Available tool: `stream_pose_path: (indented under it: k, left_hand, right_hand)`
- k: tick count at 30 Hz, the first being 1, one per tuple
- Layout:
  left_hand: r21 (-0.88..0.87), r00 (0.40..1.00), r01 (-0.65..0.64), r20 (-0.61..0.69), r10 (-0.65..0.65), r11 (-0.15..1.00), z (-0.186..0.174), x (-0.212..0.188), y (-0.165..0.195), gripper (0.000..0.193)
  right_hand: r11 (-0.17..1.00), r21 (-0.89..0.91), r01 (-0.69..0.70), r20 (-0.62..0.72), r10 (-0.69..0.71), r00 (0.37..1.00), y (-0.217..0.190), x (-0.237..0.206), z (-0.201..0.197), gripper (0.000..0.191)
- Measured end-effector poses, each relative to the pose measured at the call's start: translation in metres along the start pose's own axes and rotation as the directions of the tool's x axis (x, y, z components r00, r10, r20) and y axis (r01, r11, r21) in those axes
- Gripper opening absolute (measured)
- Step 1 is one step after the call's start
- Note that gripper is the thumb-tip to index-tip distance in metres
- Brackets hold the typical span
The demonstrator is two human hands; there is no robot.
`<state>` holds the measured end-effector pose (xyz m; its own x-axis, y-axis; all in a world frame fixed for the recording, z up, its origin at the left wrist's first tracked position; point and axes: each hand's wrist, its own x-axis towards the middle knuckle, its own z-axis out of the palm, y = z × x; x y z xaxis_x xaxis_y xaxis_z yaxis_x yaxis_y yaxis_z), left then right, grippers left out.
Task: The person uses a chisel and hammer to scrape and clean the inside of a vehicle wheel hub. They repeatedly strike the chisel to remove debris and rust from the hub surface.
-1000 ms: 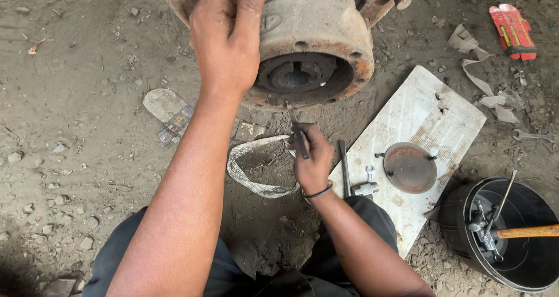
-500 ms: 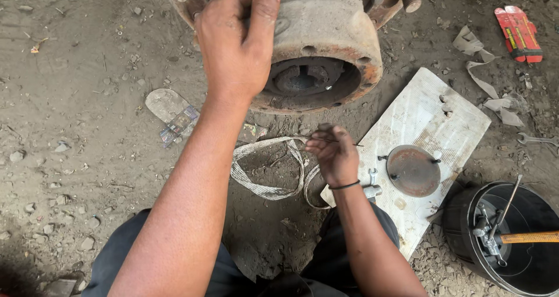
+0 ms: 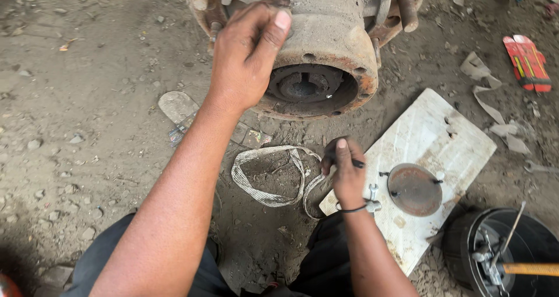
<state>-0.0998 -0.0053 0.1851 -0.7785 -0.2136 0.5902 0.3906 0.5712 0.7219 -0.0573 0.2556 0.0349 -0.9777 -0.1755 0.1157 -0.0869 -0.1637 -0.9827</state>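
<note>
Left hand (image 3: 247,55) lies spread over the top of a rusty wheel hub (image 3: 326,47), fingers splayed along its curved shell, palm pressed on; it grips nothing loose, only steadies the hub. Hub sits at the upper edge of the dirt ground, open bore toward the camera, studs showing at its rim.

Right hand (image 3: 347,172) is low, at the near-left corner of a pale board (image 3: 454,140). Fingers closed around a thin dark tool (image 3: 356,164), its tip poking out past the knuckles; kind of tool too small to tell. Band on the wrist.

Step in hand, by my reading: bracing the hub while fetching a tool from the board. Bringing that tool up to the bore would call for the left hand to stay planted so the hub does not roll.

On the board: round rusty cover plate (image 3: 414,189) near its lower middle, a small spanner (image 3: 372,197) just beside the right wrist. Loop of dirty strap (image 3: 265,178) on the ground between board and left arm.

Containers: black bucket (image 3: 466,247) at the lower right corner, holding metal tools and a wooden-handled hammer (image 3: 530,268); deeper contents hidden. Red flat packet (image 3: 527,61) well apart, upper right.
</note>
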Motion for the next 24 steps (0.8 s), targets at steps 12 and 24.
stream_pose_path:
  k: [12,24]
  left_hand:
    - [0.082,0.997,-0.077,0.003,0.078,0.994,0.000,-0.003,-0.005,0.049]
    - [0.419,0.992,-0.001,0.113,-0.051,0.908,-0.006,0.037,0.026,0.053]
  right_hand:
    - [0.854,0.070,0.515,-0.006,-0.516,0.857,-0.119,0.048,0.027,0.022]
    - [0.833,-0.055,0.551,-0.177,-0.551,0.815,-0.088,0.043,0.039,0.016]
